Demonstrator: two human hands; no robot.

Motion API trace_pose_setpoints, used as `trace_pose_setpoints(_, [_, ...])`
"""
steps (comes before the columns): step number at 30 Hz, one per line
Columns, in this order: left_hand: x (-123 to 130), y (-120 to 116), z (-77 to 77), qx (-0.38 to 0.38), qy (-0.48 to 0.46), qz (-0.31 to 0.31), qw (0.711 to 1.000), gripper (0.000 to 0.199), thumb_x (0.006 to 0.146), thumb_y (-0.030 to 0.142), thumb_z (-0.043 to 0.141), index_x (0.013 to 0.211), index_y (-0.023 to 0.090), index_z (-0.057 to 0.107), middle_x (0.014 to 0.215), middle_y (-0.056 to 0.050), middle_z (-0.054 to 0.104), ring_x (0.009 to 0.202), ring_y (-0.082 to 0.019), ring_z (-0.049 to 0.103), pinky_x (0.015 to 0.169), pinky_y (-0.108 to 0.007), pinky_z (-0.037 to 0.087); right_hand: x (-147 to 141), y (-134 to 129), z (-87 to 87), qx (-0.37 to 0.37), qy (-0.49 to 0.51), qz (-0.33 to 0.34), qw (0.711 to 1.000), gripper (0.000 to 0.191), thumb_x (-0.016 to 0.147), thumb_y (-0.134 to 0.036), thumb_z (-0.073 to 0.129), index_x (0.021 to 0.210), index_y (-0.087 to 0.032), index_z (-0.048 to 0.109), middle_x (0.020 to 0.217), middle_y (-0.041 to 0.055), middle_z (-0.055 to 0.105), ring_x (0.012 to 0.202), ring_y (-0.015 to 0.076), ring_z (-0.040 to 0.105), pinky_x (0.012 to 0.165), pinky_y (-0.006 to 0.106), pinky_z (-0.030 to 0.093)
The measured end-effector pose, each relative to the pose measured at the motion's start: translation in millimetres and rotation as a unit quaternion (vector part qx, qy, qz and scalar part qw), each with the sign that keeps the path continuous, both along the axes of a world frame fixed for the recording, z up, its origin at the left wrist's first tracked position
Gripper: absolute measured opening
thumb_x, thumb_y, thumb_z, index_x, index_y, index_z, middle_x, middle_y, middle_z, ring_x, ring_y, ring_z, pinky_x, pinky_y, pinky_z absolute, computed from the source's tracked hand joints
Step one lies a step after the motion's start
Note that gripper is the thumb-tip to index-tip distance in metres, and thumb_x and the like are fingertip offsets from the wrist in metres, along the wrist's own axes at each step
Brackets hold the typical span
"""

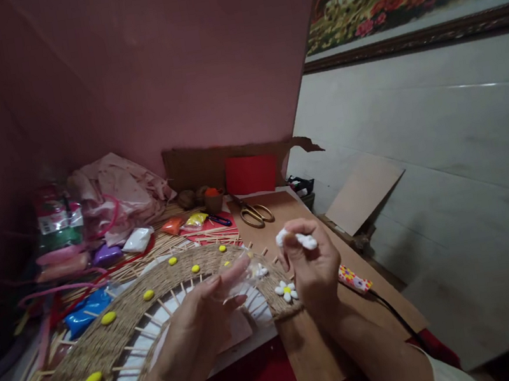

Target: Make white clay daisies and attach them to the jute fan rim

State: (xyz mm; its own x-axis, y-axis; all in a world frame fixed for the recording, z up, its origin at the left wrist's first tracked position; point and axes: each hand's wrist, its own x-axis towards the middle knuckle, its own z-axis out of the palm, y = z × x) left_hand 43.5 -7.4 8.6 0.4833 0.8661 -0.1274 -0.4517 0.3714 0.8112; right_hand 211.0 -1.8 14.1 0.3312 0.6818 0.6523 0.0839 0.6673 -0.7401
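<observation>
My right hand (315, 264) is raised over the board, its fingers pinching a lump of soft white modelling clay (306, 241). Between the thumb and fingers of my left hand (202, 318) is a crumpled clear plastic bag (237, 280). Below both hands lies an arch of woven twine (131, 313) on thin wooden sticks, dotted with yellow clay discs (108, 318). Near its right end sits a white-petalled clay flower (286, 291) with a yellow centre. A second white shape (261, 270) beside it is partly hidden by the plastic.
Gold-handled scissors (253, 213) lie on a brown board (281, 209). A patterned tool with a black cord (355, 279) rests right of my wrist. Clay packets in blue (88, 310), purple (107, 255) and white (138, 240) stand left, near a pink cloth (118, 186). Wooden sticks spread behind the arch.
</observation>
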Motion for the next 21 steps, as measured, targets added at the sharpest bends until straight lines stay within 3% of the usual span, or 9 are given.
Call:
trace_pose_setpoints(2, [-1, 0, 0.7, 0.006, -0.002, -0.007, 1.000, 0.035, 0.086, 0.040, 0.046, 0.098, 0.023, 0.074, 0.129, -0.003, 0.060, 0.129, -0.031, 0.036, 0.105, -0.045, 0.023, -1, -3, 0.2, 0.023, -0.115, 0.021, 0.993, 0.007, 0.081, -0.024, 0.063, 0.082, -0.020, 0.057, 0.081, 0.0007, 0.056, 0.068, 0.0119, 0.055, 0.061, 0.025, 0.045])
trace_pose_setpoints(4, [-1, -1, 2.7, 0.005, -0.004, -0.003, 1.000, 0.033, 0.085, 0.038, 0.047, 0.094, 0.023, 0.075, 0.128, -0.004, 0.061, 0.129, -0.030, 0.038, 0.104, -0.045, 0.025, -3, -5, 0.4, -0.008, -0.157, 0.055, 0.986, 0.007, 0.082, -0.023, 0.063, 0.079, -0.020, 0.058, 0.076, 0.0003, 0.056, 0.068, 0.0123, 0.054, 0.062, 0.025, 0.044])
trace_pose_setpoints(6, [-1, -3, 5.6, -0.003, 0.010, 0.015, 1.000, 0.032, 0.083, 0.037, 0.048, 0.090, 0.023, 0.076, 0.130, -0.004, 0.059, 0.130, -0.029, 0.037, 0.105, -0.044, 0.025, -2, -5, 1.0, -0.041, -0.083, 0.043, 0.995, 0.006, 0.086, -0.025, 0.058, 0.082, -0.020, 0.056, 0.071, -0.0019, 0.052, 0.058, 0.0093, 0.049, 0.053, 0.022, 0.040])
trace_pose_setpoints(8, [1, -5, 9.1, -0.015, 0.030, 0.024, 0.999, 0.032, 0.082, 0.037, 0.049, 0.087, 0.022, 0.076, 0.132, -0.003, 0.058, 0.131, -0.028, 0.036, 0.107, -0.043, 0.023, -2, -5, 2.1, -0.027, 0.000, 0.003, 1.000, 0.005, 0.088, -0.025, 0.055, 0.086, -0.021, 0.054, 0.072, -0.0027, 0.051, 0.056, 0.0082, 0.047, 0.051, 0.021, 0.038])
trace_pose_setpoints(11, [4, -7, 13.7, 0.007, 0.014, 0.011, 1.000, 0.023, 0.075, 0.030, 0.056, 0.080, 0.020, 0.076, 0.122, -0.006, 0.065, 0.129, -0.030, 0.040, 0.108, -0.041, 0.023, -3, -5, 3.6, 0.012, -0.072, 0.008, 0.997, 0.005, 0.085, -0.023, 0.060, 0.084, -0.020, 0.056, 0.079, -0.0005, 0.054, 0.069, 0.0109, 0.053, 0.061, 0.024, 0.042])
trace_pose_setpoints(13, [4, -8, 14.8, 0.006, -0.002, -0.015, 1.000, 0.018, 0.071, 0.026, 0.060, 0.076, 0.019, 0.076, 0.115, -0.006, 0.069, 0.125, -0.032, 0.044, 0.105, -0.041, 0.027, -4, -5, 3.5, -0.027, -0.142, 0.059, 0.988, 0.007, 0.084, -0.024, 0.061, 0.079, -0.019, 0.057, 0.075, -0.0006, 0.055, 0.067, 0.0106, 0.052, 0.060, 0.023, 0.042])
trace_pose_setpoints(15, [1, -7, 14.0, -0.041, 0.008, -0.019, 0.999, 0.021, 0.074, 0.030, 0.057, 0.072, 0.020, 0.076, 0.121, -0.004, 0.066, 0.126, -0.032, 0.043, 0.102, -0.040, 0.031, -4, -3, 2.3, -0.076, -0.090, 0.079, 0.990, 0.011, 0.086, -0.027, 0.058, 0.080, -0.019, 0.056, 0.068, -0.0026, 0.052, 0.056, 0.0082, 0.047, 0.051, 0.021, 0.038])
trace_pose_setpoints(18, [-3, -5, 10.6, -0.067, 0.013, 0.004, 0.998, 0.029, 0.077, 0.034, 0.053, 0.069, 0.019, 0.076, 0.131, -0.003, 0.059, 0.124, -0.030, 0.045, 0.097, -0.036, 0.036, -2, 0, -0.2, -0.061, 0.045, 0.035, 0.996, 0.011, 0.089, -0.031, 0.053, 0.085, -0.022, 0.050, 0.064, -0.0060, 0.047, 0.042, 0.0055, 0.034, 0.038, 0.018, 0.028])
trace_pose_setpoints(21, [-4, -3, 7.4, -0.044, -0.001, -0.006, 0.999, 0.029, 0.077, 0.033, 0.052, 0.072, 0.017, 0.076, 0.129, -0.005, 0.061, 0.118, -0.029, 0.050, 0.094, -0.036, 0.038, -3, -1, -0.9, -0.006, -0.037, -0.006, 0.999, 0.009, 0.086, -0.028, 0.058, 0.085, -0.021, 0.053, 0.077, -0.0007, 0.054, 0.059, 0.0094, 0.049, 0.052, 0.022, 0.041])
